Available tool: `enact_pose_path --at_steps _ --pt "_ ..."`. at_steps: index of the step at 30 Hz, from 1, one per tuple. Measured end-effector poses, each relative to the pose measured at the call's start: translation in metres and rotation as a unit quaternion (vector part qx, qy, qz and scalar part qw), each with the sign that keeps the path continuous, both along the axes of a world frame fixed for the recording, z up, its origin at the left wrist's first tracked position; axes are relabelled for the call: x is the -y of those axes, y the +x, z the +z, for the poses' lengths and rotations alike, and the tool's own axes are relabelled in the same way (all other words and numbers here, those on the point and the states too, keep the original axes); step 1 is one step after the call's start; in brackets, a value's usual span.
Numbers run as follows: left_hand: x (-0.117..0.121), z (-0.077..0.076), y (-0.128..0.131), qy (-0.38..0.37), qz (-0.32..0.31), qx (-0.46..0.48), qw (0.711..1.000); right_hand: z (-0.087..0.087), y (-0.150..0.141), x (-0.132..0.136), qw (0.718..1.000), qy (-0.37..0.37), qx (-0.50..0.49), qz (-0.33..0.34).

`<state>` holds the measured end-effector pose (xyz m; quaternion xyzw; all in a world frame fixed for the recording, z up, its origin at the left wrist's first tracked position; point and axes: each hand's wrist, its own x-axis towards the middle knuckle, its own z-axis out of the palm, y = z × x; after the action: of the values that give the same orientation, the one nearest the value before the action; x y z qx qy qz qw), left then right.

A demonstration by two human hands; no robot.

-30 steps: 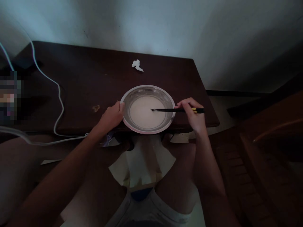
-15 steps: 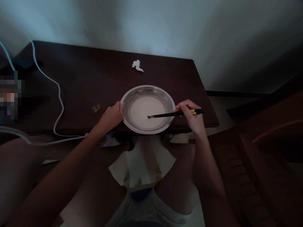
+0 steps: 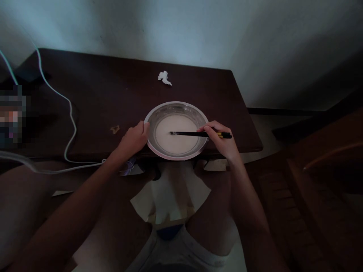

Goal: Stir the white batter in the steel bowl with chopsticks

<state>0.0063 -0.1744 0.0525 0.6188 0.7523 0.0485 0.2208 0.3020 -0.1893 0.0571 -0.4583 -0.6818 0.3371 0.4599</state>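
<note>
A round metal basin (image 3: 154, 113) holds a pale, milky liquid (image 3: 178, 122) and sits at the front edge of the dark table. My left hand (image 3: 136, 136) is closed on the basin's left rim. In my right hand (image 3: 219, 138), the fingers are wrapped round black chopsticks (image 3: 190, 134) with gold bands near their thick ends. Their tips dip into the liquid left of the basin's middle. How far under the surface the tips reach is hidden.
Behind the basin, a crumpled white tissue (image 3: 164, 78) lies on the table (image 3: 99, 90). A brownish scrap (image 3: 115, 130) is left of my left hand. A white cable (image 3: 70, 113) runs across the table's left side. On the right stands a wooden chair (image 3: 283, 196).
My right hand has moved left, and the chopstick tips have shifted left and slightly away from me in the liquid. My left hand and the basin have stayed in place.
</note>
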Motion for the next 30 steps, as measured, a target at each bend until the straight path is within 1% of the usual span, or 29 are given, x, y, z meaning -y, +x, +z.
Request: enact_pose_path --at_steps 1,3,5,6,8,10,12,15,17,18,19,21,23,24,26,28,29,30 --pt "0.000 0.001 0.000 -0.003 0.001 -0.003 1.000 0.000 0.001 -0.001 1.000 0.010 0.003 -0.013" --pt "0.000 0.002 0.001 -0.002 0.000 -0.006 1.000 0.000 0.005 -0.002 0.998 0.023 -0.020 -0.063" --pt "0.000 0.001 0.000 0.001 -0.001 -0.006 1.000 0.000 0.009 -0.001 0.994 0.012 -0.057 -0.098" --pt "-0.001 0.000 0.000 0.002 0.000 -0.006 1.000 -0.001 0.009 -0.001 0.993 0.000 -0.068 -0.097" --pt "-0.001 -0.001 -0.001 0.004 -0.001 -0.001 1.000 -0.001 0.006 0.000 0.996 -0.016 -0.060 -0.062" --pt "-0.001 -0.002 -0.002 0.005 -0.001 0.004 1.000 -0.001 0.001 0.000 0.999 -0.010 -0.026 -0.020" --pt "0.000 -0.001 -0.001 0.004 0.000 0.004 1.000 -0.001 -0.001 0.000 1.000 0.013 0.002 -0.015" --pt "0.000 -0.001 0.000 0.001 -0.002 -0.003 1.000 0.000 0.004 -0.001 0.995 0.032 -0.021 -0.088" --pt "0.000 -0.001 -0.001 0.000 -0.006 -0.007 1.000 -0.001 0.007 0.000 0.990 0.021 -0.055 -0.126" --pt "0.000 -0.002 -0.001 0.000 -0.006 -0.008 1.000 -0.001 0.007 0.000 0.990 0.006 -0.065 -0.123" --pt "0.000 -0.003 -0.002 0.001 -0.007 -0.007 1.000 -0.001 0.005 0.001 0.992 -0.008 -0.067 -0.106" --pt "-0.001 -0.004 -0.002 0.004 -0.006 -0.005 1.000 -0.001 0.001 0.001 0.997 -0.023 -0.047 -0.049" --pt "-0.001 -0.004 -0.003 0.005 -0.006 -0.004 1.000 -0.001 -0.001 0.000 1.000 -0.009 -0.011 -0.011" --pt "-0.001 -0.003 -0.002 0.003 -0.006 -0.004 1.000 -0.001 -0.001 0.000 1.000 0.005 0.000 -0.013" --pt "-0.001 -0.002 -0.001 0.000 -0.008 -0.007 1.000 0.000 0.003 -0.001 0.998 0.026 -0.008 -0.055" --pt "-0.001 -0.001 0.000 -0.001 -0.011 -0.009 1.000 0.001 0.007 -0.001 0.993 0.026 -0.044 -0.106" --pt "-0.001 0.000 0.000 -0.001 -0.011 -0.010 1.000 0.001 0.008 -0.001 0.991 0.016 -0.060 -0.118" --pt "-0.001 0.000 0.001 -0.002 -0.011 -0.010 1.000 0.001 0.008 -0.001 0.991 0.001 -0.069 -0.115"
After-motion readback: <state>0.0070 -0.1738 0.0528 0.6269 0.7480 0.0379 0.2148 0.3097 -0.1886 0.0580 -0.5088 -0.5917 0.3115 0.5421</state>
